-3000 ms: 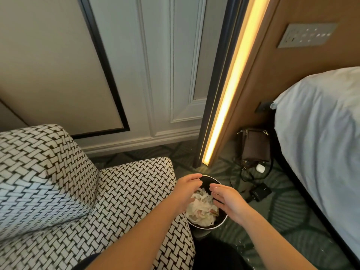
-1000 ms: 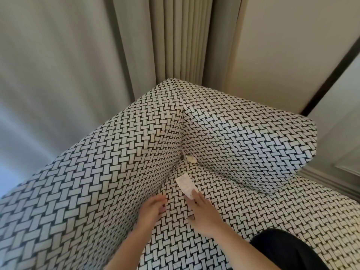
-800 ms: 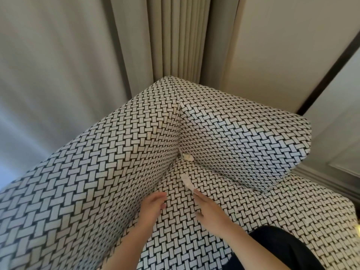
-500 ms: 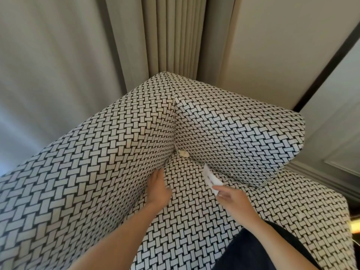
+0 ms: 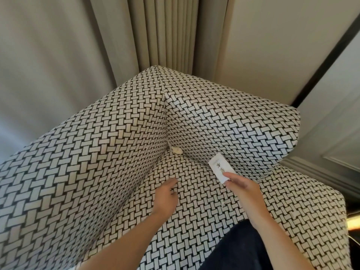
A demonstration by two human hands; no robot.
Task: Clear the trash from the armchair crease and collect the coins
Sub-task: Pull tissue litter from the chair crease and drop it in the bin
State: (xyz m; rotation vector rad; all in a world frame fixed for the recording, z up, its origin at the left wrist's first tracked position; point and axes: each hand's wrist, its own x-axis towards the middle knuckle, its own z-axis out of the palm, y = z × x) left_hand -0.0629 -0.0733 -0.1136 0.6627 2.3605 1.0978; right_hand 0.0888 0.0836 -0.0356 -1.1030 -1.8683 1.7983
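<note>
Two hands over armchair (image 5: 214, 117), right hand (image 5: 240, 187) pinching card (image 5: 221, 168), left hand (image 5: 165, 195) open, crumpled scrap (image 5: 176, 150) in crease.

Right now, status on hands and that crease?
Right hand pinching white card. Left hand empty, on seat. Crumpled scrap in corner crease. No coins visible.

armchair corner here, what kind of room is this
Likely a hotel room or a bedroom sitting corner, though that is a guess. A woven-pattern armchair stands against floor-length pleated curtains, beside panelled wall moulding. The right hand holds a small printed card.
</note>
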